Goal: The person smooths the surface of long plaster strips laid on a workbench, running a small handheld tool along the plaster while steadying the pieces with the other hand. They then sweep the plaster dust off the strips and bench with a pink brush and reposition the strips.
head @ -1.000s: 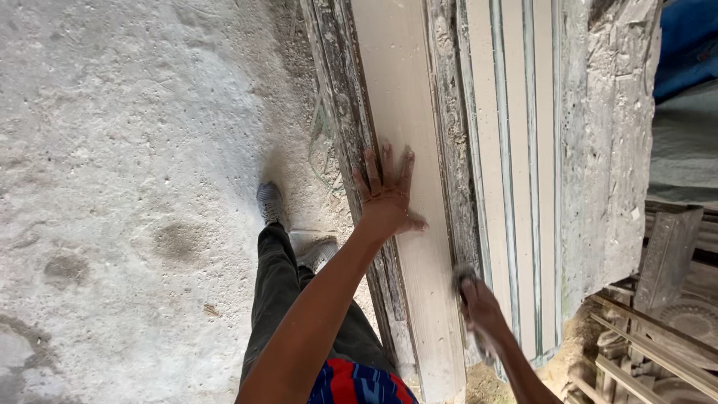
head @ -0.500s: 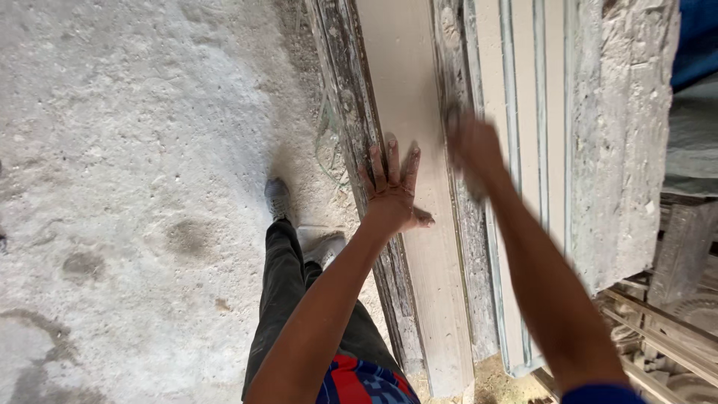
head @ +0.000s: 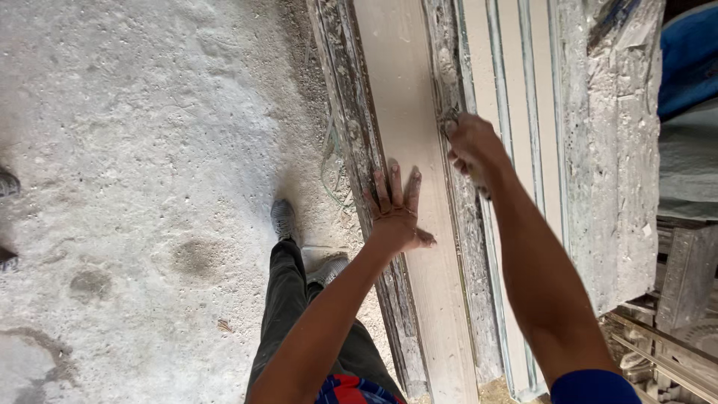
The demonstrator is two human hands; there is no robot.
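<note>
One pale plaster strip (head: 407, 135), left hand (head: 396, 213) flat on it, right hand (head: 470, 142) clenched on scraper (head: 449, 120)

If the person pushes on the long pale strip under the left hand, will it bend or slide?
Probably stiff: the long pale strip runs straight between crusted mould rails. It likely will not slide, since it sits flush between them. The left hand presses flat on it; the right hand works its edge, so that edge may chip.

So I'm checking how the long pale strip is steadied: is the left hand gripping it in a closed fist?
No, the left hand lies flat on the long pale strip, its fingers spread open.
</note>
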